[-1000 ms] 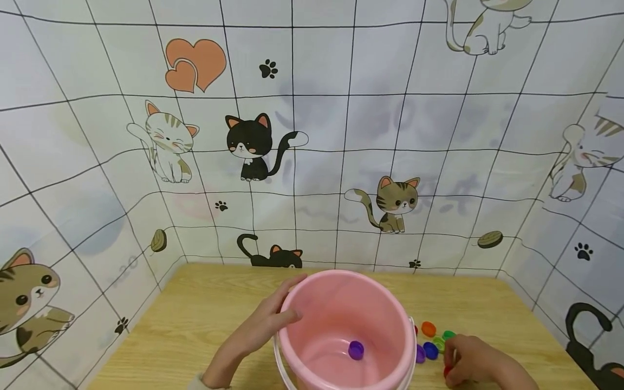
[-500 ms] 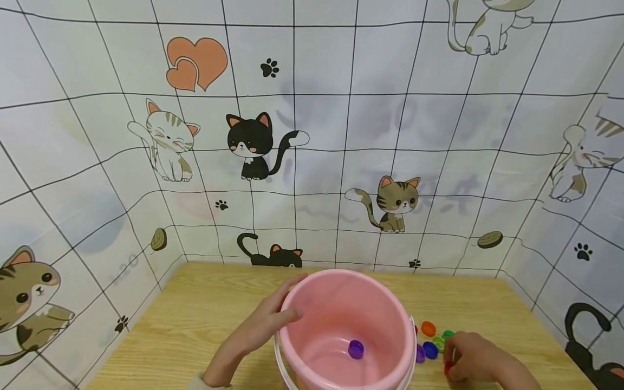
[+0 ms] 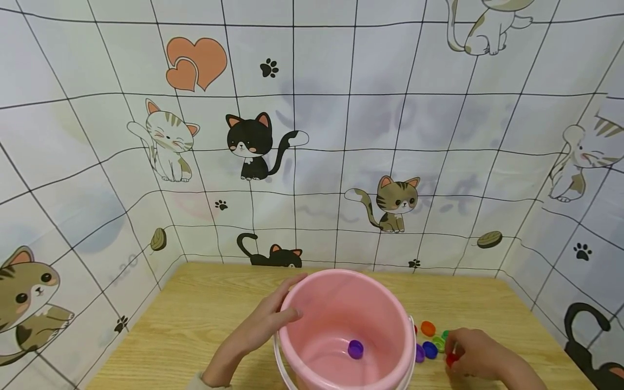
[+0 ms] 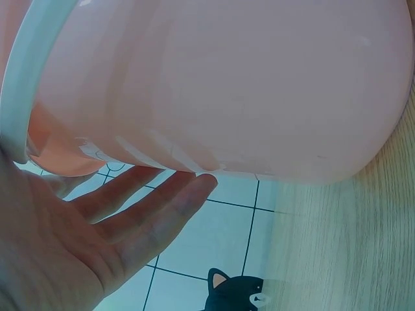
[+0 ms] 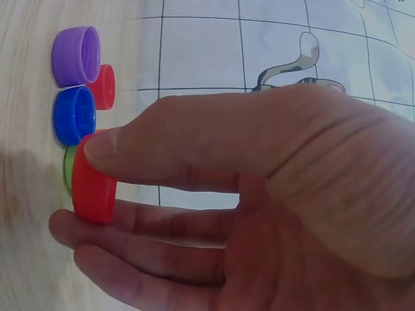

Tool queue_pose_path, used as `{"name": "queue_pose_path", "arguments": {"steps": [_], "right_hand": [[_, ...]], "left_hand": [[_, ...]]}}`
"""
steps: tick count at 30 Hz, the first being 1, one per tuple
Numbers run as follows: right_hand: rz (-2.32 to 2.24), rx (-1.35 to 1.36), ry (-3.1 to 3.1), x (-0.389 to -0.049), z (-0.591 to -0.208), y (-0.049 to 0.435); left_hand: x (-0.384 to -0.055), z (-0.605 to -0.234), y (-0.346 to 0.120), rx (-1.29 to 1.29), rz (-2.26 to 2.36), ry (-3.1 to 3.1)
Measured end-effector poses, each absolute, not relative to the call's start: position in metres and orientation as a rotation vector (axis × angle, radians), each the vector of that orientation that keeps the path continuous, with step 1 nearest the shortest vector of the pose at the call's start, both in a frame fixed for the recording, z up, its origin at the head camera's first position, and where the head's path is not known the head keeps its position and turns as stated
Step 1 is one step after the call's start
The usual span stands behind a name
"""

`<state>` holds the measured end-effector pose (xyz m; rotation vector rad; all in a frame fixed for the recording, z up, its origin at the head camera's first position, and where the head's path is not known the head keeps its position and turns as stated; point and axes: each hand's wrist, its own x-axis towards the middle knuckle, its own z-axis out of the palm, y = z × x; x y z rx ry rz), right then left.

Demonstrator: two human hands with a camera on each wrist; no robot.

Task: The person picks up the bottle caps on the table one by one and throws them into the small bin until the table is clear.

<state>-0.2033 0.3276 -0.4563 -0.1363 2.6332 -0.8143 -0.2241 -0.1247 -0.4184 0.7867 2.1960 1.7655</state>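
A pink bucket stands tilted toward me, with one purple bottle cap lying on its floor. My left hand grips the bucket's left rim, thumb over the inside and fingers along the outer wall, as the left wrist view confirms. To the right of the bucket, my right hand pinches a red bottle cap between thumb and fingers, close over the table. Beside that hand lie a blue cap, another purple cap and a second red cap.
Orange and green caps lie farther back in the same cluster. The bucket's white handle hangs down at its sides. A wooden table carries everything, with a cat-printed cloth rising behind and at both sides.
My right hand has shifted slightly and turned, and the red cap shows more between its fingers. The left hand and the bucket have stayed in place.
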Motion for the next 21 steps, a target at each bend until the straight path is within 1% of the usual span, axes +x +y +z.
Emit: {"name": "queue_pose_path", "arguments": {"steps": [6, 11, 17, 21], "right_hand": [[-0.71, -0.304, 2.736, -0.203, -0.45, 0.331], [-0.739, -0.269, 2.715, -0.205, -0.445, 0.328], [-0.748, -0.363, 2.741, -0.203, -0.441, 0.326], [-0.739, -0.324, 2.757, -0.202, -0.439, 0.324]], "left_hand": [[-0.224, -0.419, -0.125, 0.795, 1.764, 2.195], [-0.224, -0.418, -0.125, 0.796, 1.76, 2.204], [-0.224, -0.418, -0.125, 0.792, 1.758, 2.213], [-0.224, -0.418, -0.125, 0.793, 1.755, 2.22]]}}
